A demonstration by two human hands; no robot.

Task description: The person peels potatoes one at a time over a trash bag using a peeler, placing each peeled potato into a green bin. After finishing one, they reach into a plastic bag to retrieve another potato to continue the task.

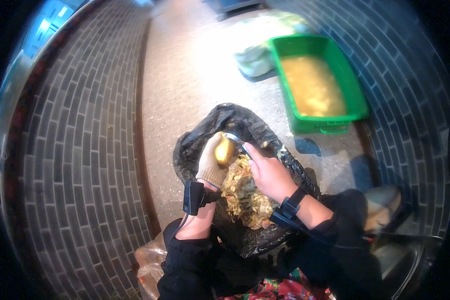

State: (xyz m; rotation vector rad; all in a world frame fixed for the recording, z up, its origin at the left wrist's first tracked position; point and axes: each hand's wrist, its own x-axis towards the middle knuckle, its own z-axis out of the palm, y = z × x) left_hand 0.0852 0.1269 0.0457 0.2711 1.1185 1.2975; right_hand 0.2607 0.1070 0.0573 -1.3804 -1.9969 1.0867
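My left hand (210,162), in a pale knit glove, is closed around a peeled-looking yellow potato (225,151). In my bare right hand (272,176) is a peeler (232,136), its metal head right at the top of the potato. Both hands are over an open black plastic bag (200,131) with its edges folded outward. Inside it, under my hands, lies a heap of potato peelings (242,197). My right fingers partly hide the peeler's handle.
Ahead to the right stands a green tub (300,124) with yellowish potatoes (315,90) in cloudy liquid. Behind it sits a whitish sack (255,57). Brick walls (85,125) run along both sides. A clear plastic bag (152,262) rests by my left arm.
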